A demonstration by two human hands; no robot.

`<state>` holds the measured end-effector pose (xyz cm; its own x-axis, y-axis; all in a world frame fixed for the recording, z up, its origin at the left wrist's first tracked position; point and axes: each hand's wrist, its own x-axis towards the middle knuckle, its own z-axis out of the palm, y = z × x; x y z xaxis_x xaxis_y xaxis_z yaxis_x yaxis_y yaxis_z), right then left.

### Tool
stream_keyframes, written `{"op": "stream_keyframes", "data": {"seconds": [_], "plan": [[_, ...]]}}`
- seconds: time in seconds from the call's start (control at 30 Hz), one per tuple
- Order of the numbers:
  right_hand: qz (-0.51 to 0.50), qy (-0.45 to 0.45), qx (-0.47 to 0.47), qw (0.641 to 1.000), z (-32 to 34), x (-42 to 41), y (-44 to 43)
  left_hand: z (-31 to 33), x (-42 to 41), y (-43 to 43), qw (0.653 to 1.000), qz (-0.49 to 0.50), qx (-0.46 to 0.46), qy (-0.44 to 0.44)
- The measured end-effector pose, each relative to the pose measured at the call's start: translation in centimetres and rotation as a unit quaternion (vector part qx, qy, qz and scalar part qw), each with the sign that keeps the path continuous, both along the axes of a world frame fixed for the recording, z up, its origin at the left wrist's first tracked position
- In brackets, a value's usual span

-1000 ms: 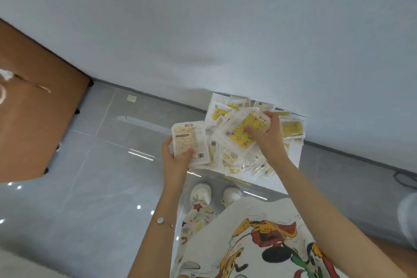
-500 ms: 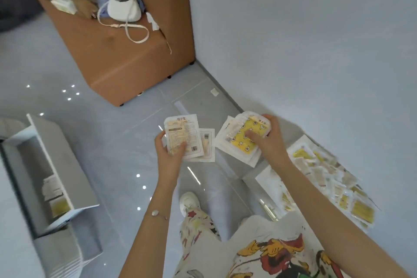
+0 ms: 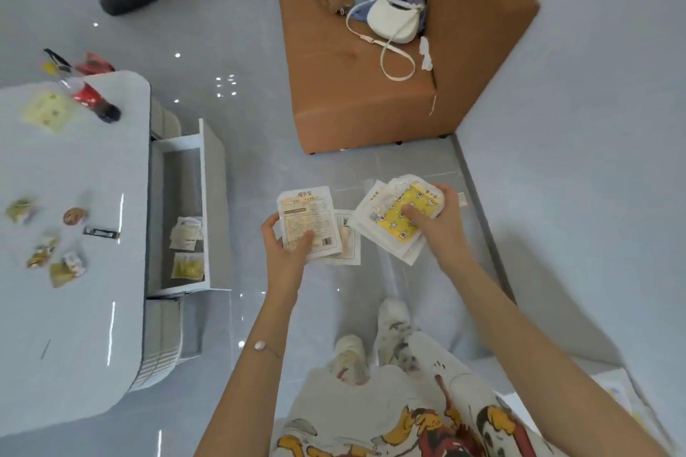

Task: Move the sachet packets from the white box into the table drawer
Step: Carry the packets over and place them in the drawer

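Drawer point(image 3: 213, 204) nearer, left hand point(image 3: 286, 252), right hand point(image 3: 438, 230) gripping sachets point(image 3: 308, 223)

**Turn from box to drawer.** One second earlier both hands hung over the white box point(image 3: 603, 380) against the wall. The left hand point(image 3: 286, 252) and right hand point(image 3: 438, 226), each with its sachets point(image 3: 308, 223), now hang over bare floor, well apart from the box. Only a corner of the box shows, at the lower right. The table point(image 3: 74, 308) has come into view at the left. Its open drawer point(image 3: 206, 197), half a second ago at the frame edge, is now near the left hand, with packets point(image 3: 187, 265) inside. The brown seat point(image 3: 363, 96), first a mere edge, now fills the upper middle.
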<state>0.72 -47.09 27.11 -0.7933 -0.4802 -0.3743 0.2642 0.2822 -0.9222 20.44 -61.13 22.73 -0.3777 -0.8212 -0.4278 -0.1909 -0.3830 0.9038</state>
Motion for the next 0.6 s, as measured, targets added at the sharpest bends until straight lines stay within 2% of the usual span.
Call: {"op": "stream_keyframes", "data": {"seconds": [0.27, 0.6], "plan": [[0.184, 0.000, -0.001, 0.983, -0.9, -2.5, -15.7, -1.1, 0.3, -8.9, 0.983, 0.180, 0.045, -0.016], [0.350, -0.005, 0.011, 0.937, -1.6, -3.5, -32.7, -1.7, 1.1, -16.9, 0.904, 0.417, 0.098, 0.020]]}}
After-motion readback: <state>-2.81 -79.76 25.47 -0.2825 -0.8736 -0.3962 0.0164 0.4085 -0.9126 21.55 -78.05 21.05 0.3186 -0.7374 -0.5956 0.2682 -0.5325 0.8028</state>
